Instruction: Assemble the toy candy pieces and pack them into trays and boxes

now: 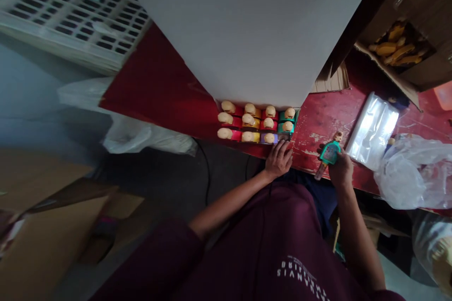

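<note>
Rows of small toys with cream-coloured round heads [248, 120] and red, yellow, purple and green bodies stand at the lower edge of a large white panel [254, 33]. My left hand [278, 160] lies at the near right corner of these rows, fingers stretched out over a dark gap beside the purple toy [269, 138]. I see nothing held in it. To the right, my right hand [342, 169] grips a green toy [330, 152] with a cream head at its top and a clear, brownish stem below. The fingers behind this toy are partly hidden.
A red, scuffed table [307, 127] carries a clear plastic bag stack [373, 131] and a crumpled clear bag [416, 174] at right. An open cardboard box [423, 0] at upper right holds orange-yellow pieces [395, 49]. A white slatted crate [74, 23] is at upper left.
</note>
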The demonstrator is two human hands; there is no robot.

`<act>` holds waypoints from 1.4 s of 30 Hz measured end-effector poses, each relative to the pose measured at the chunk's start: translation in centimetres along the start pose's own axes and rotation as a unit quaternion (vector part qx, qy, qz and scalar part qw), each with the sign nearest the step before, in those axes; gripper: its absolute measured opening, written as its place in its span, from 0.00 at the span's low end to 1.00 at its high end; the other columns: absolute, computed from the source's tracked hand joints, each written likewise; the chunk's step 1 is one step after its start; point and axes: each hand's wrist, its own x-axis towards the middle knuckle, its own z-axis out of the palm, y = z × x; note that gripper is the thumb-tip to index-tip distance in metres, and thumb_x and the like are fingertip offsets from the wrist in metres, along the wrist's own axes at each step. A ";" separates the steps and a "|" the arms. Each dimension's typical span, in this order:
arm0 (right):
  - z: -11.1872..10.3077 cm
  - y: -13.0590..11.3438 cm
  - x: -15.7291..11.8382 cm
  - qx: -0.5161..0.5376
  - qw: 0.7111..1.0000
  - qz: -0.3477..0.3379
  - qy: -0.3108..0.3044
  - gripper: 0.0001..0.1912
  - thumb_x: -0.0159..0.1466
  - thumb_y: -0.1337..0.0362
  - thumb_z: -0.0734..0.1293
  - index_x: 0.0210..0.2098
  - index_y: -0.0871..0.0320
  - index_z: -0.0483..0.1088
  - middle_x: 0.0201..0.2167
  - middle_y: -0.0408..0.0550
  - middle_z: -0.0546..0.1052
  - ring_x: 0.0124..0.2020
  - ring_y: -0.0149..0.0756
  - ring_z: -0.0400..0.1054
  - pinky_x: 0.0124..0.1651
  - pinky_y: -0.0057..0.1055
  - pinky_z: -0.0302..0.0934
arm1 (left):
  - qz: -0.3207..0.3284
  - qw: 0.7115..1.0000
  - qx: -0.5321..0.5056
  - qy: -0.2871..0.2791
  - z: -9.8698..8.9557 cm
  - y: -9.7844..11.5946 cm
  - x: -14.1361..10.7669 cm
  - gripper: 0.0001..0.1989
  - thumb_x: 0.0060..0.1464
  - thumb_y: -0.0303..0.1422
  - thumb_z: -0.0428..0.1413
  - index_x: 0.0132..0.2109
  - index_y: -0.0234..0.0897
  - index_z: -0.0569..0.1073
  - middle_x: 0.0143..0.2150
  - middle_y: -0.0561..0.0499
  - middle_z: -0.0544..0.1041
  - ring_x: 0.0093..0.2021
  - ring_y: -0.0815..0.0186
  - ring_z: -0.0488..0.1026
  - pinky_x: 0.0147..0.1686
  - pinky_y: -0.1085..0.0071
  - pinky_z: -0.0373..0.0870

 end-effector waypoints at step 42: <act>8.2 -8.5 4.9 -0.203 0.908 -0.296 -0.214 0.17 0.72 0.66 0.61 0.59 0.52 0.65 0.48 0.55 0.78 0.49 0.46 0.74 0.48 0.42 0.72 | -0.064 0.998 -0.016 0.003 0.1 -1.2 -2.3 0.21 0.59 0.33 0.57 0.59 0.36 0.69 0.60 0.35 0.73 0.65 0.46 0.68 0.66 0.38 0.61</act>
